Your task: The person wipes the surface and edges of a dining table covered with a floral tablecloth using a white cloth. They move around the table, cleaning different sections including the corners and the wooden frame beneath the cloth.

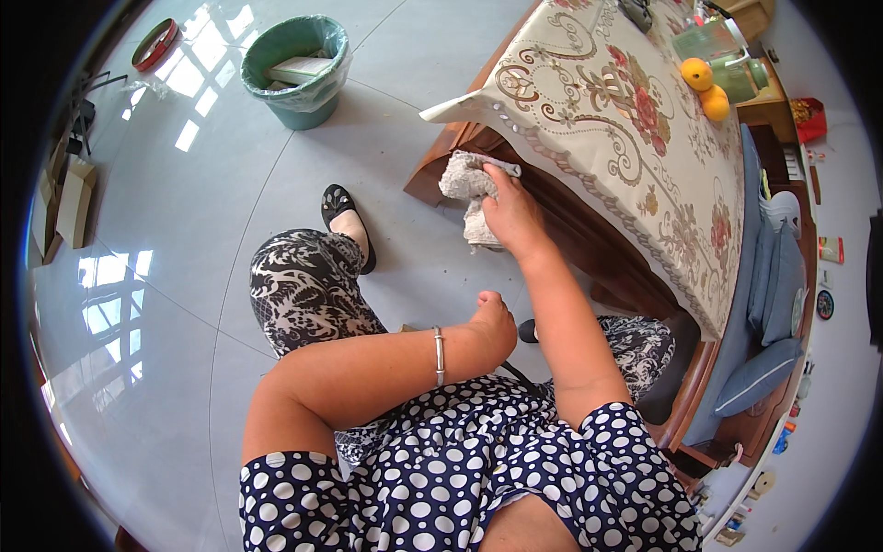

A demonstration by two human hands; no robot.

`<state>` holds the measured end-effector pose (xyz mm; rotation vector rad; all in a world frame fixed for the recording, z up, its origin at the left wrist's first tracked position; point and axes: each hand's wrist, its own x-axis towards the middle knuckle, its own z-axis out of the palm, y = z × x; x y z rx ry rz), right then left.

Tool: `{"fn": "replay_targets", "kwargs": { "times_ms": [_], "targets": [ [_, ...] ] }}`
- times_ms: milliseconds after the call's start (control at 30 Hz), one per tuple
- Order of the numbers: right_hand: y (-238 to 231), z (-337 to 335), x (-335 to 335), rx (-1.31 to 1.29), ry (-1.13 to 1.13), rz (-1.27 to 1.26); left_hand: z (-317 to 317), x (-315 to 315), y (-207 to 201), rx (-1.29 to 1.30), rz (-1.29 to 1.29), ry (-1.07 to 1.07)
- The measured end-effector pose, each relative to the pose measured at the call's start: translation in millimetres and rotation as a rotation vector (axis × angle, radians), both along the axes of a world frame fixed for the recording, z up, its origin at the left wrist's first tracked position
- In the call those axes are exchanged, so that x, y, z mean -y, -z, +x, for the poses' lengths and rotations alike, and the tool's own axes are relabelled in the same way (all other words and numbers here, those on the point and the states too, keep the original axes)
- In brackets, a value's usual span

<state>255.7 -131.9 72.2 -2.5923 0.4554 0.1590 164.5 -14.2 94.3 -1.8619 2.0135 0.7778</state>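
Note:
My right hand (515, 213) grips a crumpled whitish-grey cloth (466, 177) by its upper right part. The rest of the cloth hangs down beside the corner of the dark wooden table (432, 166). My left hand (495, 328) is held in front of my body, its fingers curled in, with nothing sticking out of it; the palm side is hidden. A silver bangle (439, 357) circles the left wrist. The table's patterned cream tablecloth (589, 101), with red flowers and a scalloped edge, hangs just right of the cloth.
A green bin (310, 110) with a clear liner stands on the grey tiled floor (184, 276). Oranges (696, 71) and a glass jug (708, 41) sit on the table. Blue cushions (782, 285) line a wooden seat at right. Cardboard boxes (75, 204) stand at far left.

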Motion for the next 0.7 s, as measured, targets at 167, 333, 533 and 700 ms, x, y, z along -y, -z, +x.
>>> {"fn": "replay_targets", "kwargs": {
  "times_ms": [167, 333, 533, 700],
  "targets": [
    [4, 28, -19, 0.044, -0.046, 0.032, 2, 3, 8, 0.005, -0.003, -0.056],
    [-5, 20, -25, -0.031, -0.039, -0.003, 22, 5, 2, 0.007, 0.016, -0.067],
    [8, -66, 46, 0.034, 0.084, -0.013, 18, 2, 3, 0.017, -0.051, -0.091],
    [28, -124, 98, 0.151, 0.168, -0.047, 11, -2, 0, 0.043, -0.095, -0.069]
  ]
}}
